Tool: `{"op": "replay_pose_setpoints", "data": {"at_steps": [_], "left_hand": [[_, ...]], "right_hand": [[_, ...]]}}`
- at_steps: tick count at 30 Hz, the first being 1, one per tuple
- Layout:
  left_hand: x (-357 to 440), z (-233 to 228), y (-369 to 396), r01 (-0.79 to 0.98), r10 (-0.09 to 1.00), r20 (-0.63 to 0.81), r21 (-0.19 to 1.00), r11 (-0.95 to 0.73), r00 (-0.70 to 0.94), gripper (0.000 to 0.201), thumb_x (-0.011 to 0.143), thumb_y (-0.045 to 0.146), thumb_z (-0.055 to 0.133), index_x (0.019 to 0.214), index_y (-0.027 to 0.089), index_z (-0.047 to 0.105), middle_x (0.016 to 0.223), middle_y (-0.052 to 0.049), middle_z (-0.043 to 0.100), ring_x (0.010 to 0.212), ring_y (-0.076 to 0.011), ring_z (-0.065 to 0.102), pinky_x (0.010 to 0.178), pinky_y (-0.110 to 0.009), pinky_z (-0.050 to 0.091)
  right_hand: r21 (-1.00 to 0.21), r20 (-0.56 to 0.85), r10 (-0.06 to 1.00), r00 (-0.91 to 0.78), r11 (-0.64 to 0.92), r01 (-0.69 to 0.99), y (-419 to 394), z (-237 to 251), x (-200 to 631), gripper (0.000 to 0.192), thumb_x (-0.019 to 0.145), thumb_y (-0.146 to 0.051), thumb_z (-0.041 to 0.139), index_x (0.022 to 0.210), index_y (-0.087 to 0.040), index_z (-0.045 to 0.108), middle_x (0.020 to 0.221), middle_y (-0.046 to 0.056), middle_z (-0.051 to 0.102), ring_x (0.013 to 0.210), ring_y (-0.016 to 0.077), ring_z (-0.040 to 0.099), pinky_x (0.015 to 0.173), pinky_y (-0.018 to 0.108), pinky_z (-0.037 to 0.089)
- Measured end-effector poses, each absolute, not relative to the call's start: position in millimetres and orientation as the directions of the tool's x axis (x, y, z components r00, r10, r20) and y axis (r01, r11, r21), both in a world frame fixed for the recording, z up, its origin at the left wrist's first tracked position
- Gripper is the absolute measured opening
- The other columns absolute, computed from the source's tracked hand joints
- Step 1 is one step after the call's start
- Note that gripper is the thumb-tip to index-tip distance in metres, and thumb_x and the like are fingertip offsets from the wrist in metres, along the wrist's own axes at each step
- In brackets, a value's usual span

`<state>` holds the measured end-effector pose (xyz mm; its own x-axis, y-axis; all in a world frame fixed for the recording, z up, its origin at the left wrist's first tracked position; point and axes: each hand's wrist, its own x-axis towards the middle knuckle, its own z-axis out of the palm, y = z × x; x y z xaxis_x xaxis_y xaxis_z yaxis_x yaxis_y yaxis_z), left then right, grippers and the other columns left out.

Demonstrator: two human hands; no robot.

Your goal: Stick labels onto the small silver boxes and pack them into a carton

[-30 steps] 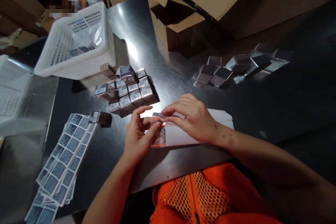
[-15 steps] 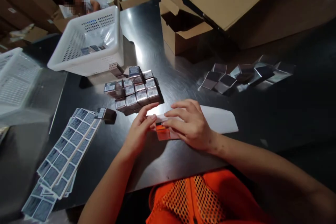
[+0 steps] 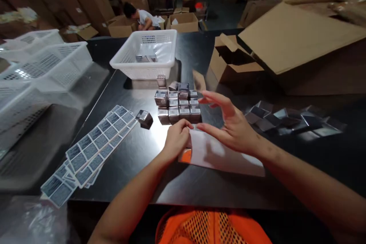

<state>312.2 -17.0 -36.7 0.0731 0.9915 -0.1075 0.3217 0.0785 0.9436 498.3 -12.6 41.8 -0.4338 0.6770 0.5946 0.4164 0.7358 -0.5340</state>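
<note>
**Sheet under both hands**

Sheet [image 3: 225, 156], white, lies flat on the table [image 3: 137, 156] before stacked boxes [image 3: 178, 105]. Right hand [image 3: 234, 127] hovers above it, fingers spread wide. Left hand [image 3: 177, 141] curls closed, pinching its near corner.

left hand [image 3: 177, 141] on white sheet [image 3: 225, 156] | right hand [image 3: 233, 127] open above | labelled boxes [image 3: 178, 105] beyond

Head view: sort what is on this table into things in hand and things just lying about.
In hand:
left hand pressing the end of the white strip
right hand open above that strip
block of small labelled boxes just beyond the hands

Lying about:
label sheets
lone small box
flat silver box blanks
white basket
open cardboard carton
</note>
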Motion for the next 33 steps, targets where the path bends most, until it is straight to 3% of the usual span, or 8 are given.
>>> {"op": "replay_pose_setpoints", "data": {"at_steps": [3, 8, 14, 18, 21, 25, 28, 33], "left_hand": [[315, -36, -19, 0.373, 0.997, -0.080, 0.925, 0.075, -0.002, 0.021, 0.076, 0.013, 0.046, 0.066, 0.022, 0.062, 0.072, -0.003, 0.067, 0.074, -0.0210, 0.059, 0.071, -0.032, 0.038], [316, -33, -22, 0.422, 0.995, -0.099, 0.902, 0.090, 0.000, 0.024, 0.075, 0.015, 0.051, 0.054, 0.022, 0.058, 0.059, -0.003, 0.062, 0.063, -0.0209, 0.057, 0.064, -0.032, 0.036], [314, -21, -23, 0.273, 0.998, -0.035, 0.961, 0.047, -0.048, 0.008, 0.079, 0.027, 0.062, 0.074, 0.021, 0.060, 0.071, 0.000, 0.065, 0.071, -0.0183, 0.061, 0.068, -0.029, 0.043], [312, -15, -27, 0.029, 1.000, 0.000, 1.000, 0.001, -0.009, 0.069, 0.070, 0.047, 0.083, 0.126, 0.021, 0.052, 0.113, -0.009, 0.070, 0.100, -0.0233, 0.067, 0.074, -0.029, 0.051], [313, -14, -29, -0.094, 0.996, 0.017, 0.996, -0.008, 0.089, 0.073, 0.063, 0.041, 0.090, 0.123, 0.021, 0.056, 0.117, -0.010, 0.070, 0.104, -0.0248, 0.068, 0.075, -0.029, 0.053], [315, -13, -32, -0.038, 0.993, 0.038, 0.999, -0.034, 0.109, 0.062, 0.061, 0.033, 0.092, 0.114, 0.024, 0.059, 0.109, -0.005, 0.071, 0.088, -0.0189, 0.069, 0.065, -0.024, 0.050], [316, -16, -35, 0.117, 0.992, 0.068, 0.990, -0.080, 0.108, 0.059, 0.061, 0.031, 0.092, 0.111, 0.024, 0.061, 0.107, -0.002, 0.071, 0.059, -0.0084, 0.057, 0.049, -0.020, 0.039], [318, -27, -44, 0.389, 0.952, 0.279, 0.868, -0.308, 0.130, 0.046, 0.066, 0.021, 0.088, 0.107, 0.026, 0.067, 0.103, 0.002, 0.072, 0.048, -0.0020, 0.043, 0.049, -0.018, 0.040]], "right_hand": [[-0.530, 0.487, 0.688, -0.538, 0.722, 0.444, 40, 45, 449, 0.101, 0.079, -0.027, 0.082, 0.159, -0.023, 0.021, 0.146, 0.017, 0.053, 0.124, 0.0291, 0.061, 0.104, 0.045, 0.050], [-0.415, 0.213, 0.823, -0.526, 0.564, 0.714, 99, 40, 382, 0.116, 0.075, -0.018, 0.078, 0.162, -0.010, 0.002, 0.110, 0.017, 0.073, 0.101, 0.0317, 0.070, 0.091, 0.044, 0.052], [-0.286, 0.640, 0.582, -0.501, 0.786, 0.548, 75, 36, 442, 0.083, 0.074, -0.012, 0.065, 0.150, -0.021, 0.032, 0.117, 0.009, 0.073, 0.108, 0.0278, 0.068, 0.102, 0.049, 0.046], [-0.130, 0.748, 0.437, -0.499, 0.834, 0.536, 26, 18, 494, 0.043, 0.083, -0.021, 0.067, 0.124, -0.027, 0.051, 0.113, 0.006, 0.074, 0.105, 0.0261, 0.069, 0.097, 0.050, 0.050], [-0.031, 0.807, 0.322, -0.495, 0.860, 0.510, -8, 6, 507, 0.047, 0.083, -0.014, 0.067, 0.123, -0.029, 0.048, 0.107, 0.004, 0.072, 0.107, 0.0237, 0.068, 0.095, 0.047, 0.053], [-0.286, 0.822, 0.472, -0.319, 0.826, 0.486, -42, 9, 523, 0.065, 0.077, -0.023, 0.082, 0.132, -0.031, 0.047, 0.133, 0.011, 0.057, 0.127, 0.0290, 0.056, 0.100, 0.052, 0.055], [-0.494, 0.792, 0.602, -0.097, 0.727, 0.477, -57, 12, 540, 0.045, 0.078, -0.017, 0.083, 0.114, -0.031, 0.061, 0.147, 0.007, 0.046, 0.134, 0.0297, 0.050, 0.102, 0.050, 0.055], [-0.727, 0.677, 0.735, 0.021, 0.664, 0.176, -66, 9, 549, 0.023, 0.088, -0.007, 0.069, 0.097, -0.028, 0.068, 0.090, -0.001, 0.070, 0.097, 0.0184, 0.069, 0.089, 0.037, 0.057]]}}
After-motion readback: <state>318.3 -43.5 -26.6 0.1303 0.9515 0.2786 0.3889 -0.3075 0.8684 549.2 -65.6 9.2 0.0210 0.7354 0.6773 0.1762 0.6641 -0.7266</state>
